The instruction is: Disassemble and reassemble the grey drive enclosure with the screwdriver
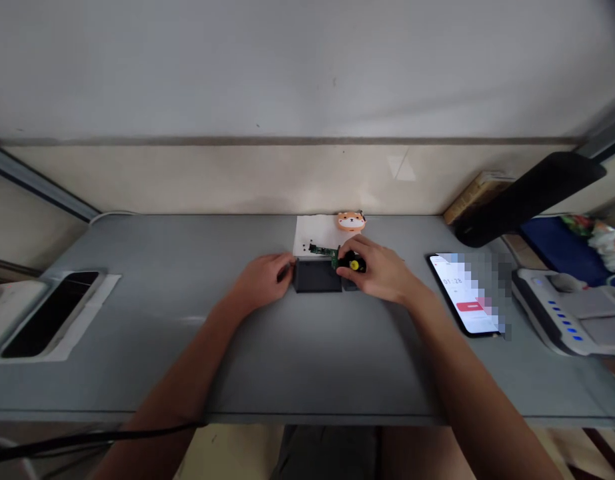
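In the middle of the desk lies a flat black rectangular case (317, 276). My left hand (264, 283) is curled at the case's left edge, thumb and fingers closing on it; the exact grip is partly hidden. Over the right end of the case, my right hand (375, 268) pinches a small green circuit board (323, 251) that has a black part with a yellow round piece (355, 265). The narrow end of the board points left. Several tiny dark bits, perhaps screws, lie on a white sheet (307, 229) just behind.
An orange-and-white animal-face case (351, 221) rests on the sheet. To the right lie a lit phone (462, 293), a white power strip (562, 310) and a black cylinder (532, 197). A dark-screened phone (52, 313) is at far left. A black cable (102, 437) crosses below the desk edge.
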`<state>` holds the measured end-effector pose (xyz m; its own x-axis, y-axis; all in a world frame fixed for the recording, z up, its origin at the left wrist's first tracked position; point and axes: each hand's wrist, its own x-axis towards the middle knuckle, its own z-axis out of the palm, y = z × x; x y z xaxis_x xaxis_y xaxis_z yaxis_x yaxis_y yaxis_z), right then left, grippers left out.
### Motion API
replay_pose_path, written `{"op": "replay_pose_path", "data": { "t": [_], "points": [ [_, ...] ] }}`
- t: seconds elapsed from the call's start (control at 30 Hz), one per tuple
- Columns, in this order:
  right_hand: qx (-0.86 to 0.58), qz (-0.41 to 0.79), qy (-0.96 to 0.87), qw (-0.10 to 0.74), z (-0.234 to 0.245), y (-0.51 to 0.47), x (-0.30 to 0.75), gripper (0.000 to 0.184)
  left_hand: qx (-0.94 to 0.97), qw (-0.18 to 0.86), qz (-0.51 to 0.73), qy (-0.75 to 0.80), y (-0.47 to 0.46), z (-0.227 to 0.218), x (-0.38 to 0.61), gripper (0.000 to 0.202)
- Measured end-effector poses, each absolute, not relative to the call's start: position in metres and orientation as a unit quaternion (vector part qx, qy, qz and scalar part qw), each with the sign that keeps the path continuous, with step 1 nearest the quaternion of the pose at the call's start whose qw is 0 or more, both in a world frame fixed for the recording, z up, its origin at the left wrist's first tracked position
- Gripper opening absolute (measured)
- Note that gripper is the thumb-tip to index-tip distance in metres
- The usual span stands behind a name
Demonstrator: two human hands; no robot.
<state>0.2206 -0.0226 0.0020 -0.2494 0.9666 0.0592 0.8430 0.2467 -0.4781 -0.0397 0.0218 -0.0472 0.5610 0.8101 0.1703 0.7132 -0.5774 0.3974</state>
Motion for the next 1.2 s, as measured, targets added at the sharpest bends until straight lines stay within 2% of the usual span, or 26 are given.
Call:
{"op": "replay_pose_path", "data": {
  "t": [0.23,0.5,0.77,1.0,1.2],
  "points": [
    [-0.577,0.182,-0.782,0.149,0.01,-0.026,0.227,0.013,0.873,0.148,0.163,0.436,0.02,-0.044,-0.04,0.026],
    [-0.541,0.118,-0.829,0.077,0.012,-0.034,0.204,0.02,0.864,0.153,0.17,0.448,0.018,-0.045,-0.04,0.026],
    [-0.557,0.11,-0.819,0.085,0.006,-0.031,0.201,0.022,0.863,0.145,0.164,0.456,0.02,-0.048,-0.037,0.022],
    [-0.548,0.106,-0.829,0.035,0.004,-0.032,0.2,0.024,0.859,0.148,0.18,0.455,0.021,-0.048,-0.036,0.023],
    [-0.555,0.114,-0.823,0.041,0.007,-0.032,0.199,0.024,0.848,0.152,0.193,0.47,0.021,-0.05,-0.035,0.023]
  ]
}}
